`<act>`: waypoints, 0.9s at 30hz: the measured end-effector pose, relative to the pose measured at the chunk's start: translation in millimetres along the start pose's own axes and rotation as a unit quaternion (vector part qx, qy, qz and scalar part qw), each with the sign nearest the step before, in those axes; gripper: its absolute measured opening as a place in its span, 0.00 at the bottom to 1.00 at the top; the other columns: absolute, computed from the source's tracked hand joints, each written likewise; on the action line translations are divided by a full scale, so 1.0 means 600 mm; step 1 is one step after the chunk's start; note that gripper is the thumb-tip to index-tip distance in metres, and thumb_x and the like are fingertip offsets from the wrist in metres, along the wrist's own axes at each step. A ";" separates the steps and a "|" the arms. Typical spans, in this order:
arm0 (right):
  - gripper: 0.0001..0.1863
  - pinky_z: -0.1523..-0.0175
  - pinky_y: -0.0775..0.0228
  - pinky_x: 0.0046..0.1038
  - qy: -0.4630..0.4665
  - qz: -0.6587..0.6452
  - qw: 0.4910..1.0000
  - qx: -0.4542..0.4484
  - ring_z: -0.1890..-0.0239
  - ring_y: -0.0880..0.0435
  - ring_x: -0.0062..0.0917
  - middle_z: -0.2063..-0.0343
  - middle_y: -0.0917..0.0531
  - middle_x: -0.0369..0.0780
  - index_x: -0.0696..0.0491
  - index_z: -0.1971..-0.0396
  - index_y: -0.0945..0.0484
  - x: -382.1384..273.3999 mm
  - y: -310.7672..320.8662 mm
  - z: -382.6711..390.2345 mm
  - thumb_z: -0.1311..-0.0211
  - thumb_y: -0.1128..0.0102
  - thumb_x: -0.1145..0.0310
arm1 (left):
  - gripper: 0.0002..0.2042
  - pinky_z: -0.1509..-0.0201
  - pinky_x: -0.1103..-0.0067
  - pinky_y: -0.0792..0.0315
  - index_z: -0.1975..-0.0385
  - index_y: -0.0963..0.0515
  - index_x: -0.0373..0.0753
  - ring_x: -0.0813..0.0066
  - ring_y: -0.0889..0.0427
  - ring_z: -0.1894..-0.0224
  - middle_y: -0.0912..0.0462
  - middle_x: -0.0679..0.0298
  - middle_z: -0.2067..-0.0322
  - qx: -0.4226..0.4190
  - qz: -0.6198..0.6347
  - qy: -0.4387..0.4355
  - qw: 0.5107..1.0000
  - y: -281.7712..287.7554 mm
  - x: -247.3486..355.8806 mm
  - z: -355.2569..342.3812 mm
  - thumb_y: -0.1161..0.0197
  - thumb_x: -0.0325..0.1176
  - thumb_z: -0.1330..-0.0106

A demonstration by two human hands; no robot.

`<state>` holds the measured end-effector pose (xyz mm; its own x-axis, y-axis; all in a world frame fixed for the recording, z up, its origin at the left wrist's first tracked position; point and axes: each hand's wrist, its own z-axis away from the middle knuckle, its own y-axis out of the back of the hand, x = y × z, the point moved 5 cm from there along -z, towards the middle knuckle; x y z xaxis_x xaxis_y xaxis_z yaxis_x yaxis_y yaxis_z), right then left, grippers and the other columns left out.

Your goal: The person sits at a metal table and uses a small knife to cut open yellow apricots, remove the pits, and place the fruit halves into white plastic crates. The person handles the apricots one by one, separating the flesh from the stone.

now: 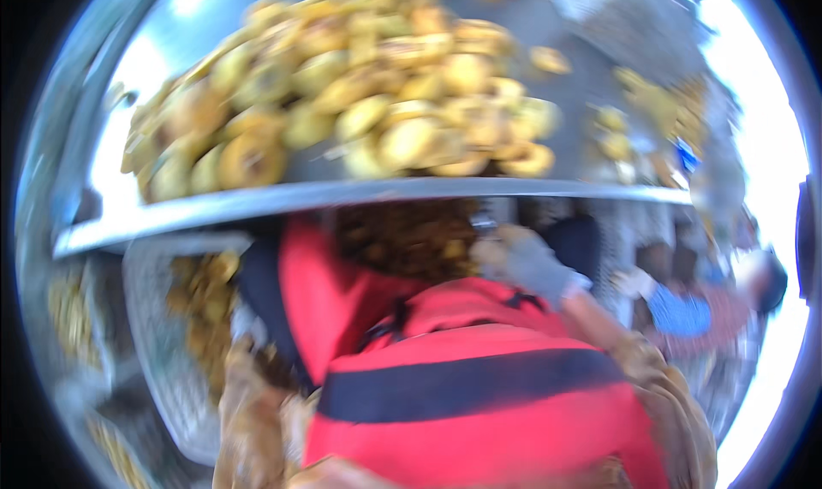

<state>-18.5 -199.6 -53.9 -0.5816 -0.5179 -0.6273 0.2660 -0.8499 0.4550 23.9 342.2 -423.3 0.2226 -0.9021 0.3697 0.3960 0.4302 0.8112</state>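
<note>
My right hand (527, 256), in a pale grey glove, is below the metal table's near edge, beside my lap. Its fingers look curled, and a small shiny thing (484, 218) shows at their tips, too blurred to name. My left hand (247, 325) is low at the left, beside a white plastic crate (154, 318) holding yellow-brown fruit pieces (204, 305). The tan sleeve and blur hide its fingers. Across the table lies a big heap of yellow fruit pieces (385, 86), many looking halved or hollowed. More darker pieces (407, 241) lie under the table edge in front of me.
The metal table's raised rim (360, 196) runs across in front of me. A translucent plastic bag (625, 26) and a smaller fruit pile (659, 104) are at the far right. Another person (706, 313) with a gloved hand works at the right. More containers (73, 318) stand at the left.
</note>
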 end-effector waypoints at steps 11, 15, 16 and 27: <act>0.13 0.67 0.35 0.21 0.092 -0.113 0.989 0.037 0.73 0.30 0.16 0.77 0.27 0.32 0.54 0.67 0.28 0.023 0.003 0.045 0.39 0.40 0.60 | 0.32 0.32 0.68 0.41 0.34 0.42 0.38 0.56 0.37 0.35 0.37 0.50 0.36 0.039 0.300 -0.045 0.952 0.152 0.282 -0.047 0.41 0.36 0.38; 0.13 0.77 0.39 0.17 0.025 -0.218 0.974 -0.062 0.83 0.32 0.12 0.79 0.29 0.31 0.51 0.66 0.30 -0.053 0.014 0.079 0.42 0.40 0.59 | 0.31 0.32 0.67 0.40 0.34 0.42 0.38 0.56 0.36 0.35 0.37 0.51 0.36 -0.022 0.441 -0.127 0.888 0.232 0.459 0.052 0.41 0.37 0.37; 0.13 0.78 0.39 0.17 0.061 -0.235 0.966 -0.085 0.83 0.32 0.12 0.80 0.29 0.31 0.51 0.66 0.30 -0.062 0.011 0.072 0.42 0.41 0.59 | 0.31 0.32 0.67 0.40 0.34 0.42 0.38 0.56 0.36 0.35 0.37 0.51 0.36 -0.044 0.468 -0.151 0.870 0.250 0.500 0.077 0.41 0.37 0.37; 0.14 0.82 0.33 0.25 0.313 -0.287 0.905 -0.030 0.83 0.24 0.23 0.80 0.22 0.40 0.57 0.71 0.27 -0.163 0.059 0.051 0.41 0.41 0.60 | 0.31 0.33 0.66 0.39 0.34 0.42 0.37 0.57 0.35 0.35 0.37 0.51 0.36 -0.333 0.572 -0.379 0.647 0.327 0.815 0.291 0.42 0.38 0.36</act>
<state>24.4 -175.9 42.7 -0.0929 0.0721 -0.9931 0.1109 -0.9904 -0.0822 54.8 -20.5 -4.5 0.3087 0.3692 0.8766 0.7108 0.5228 -0.4706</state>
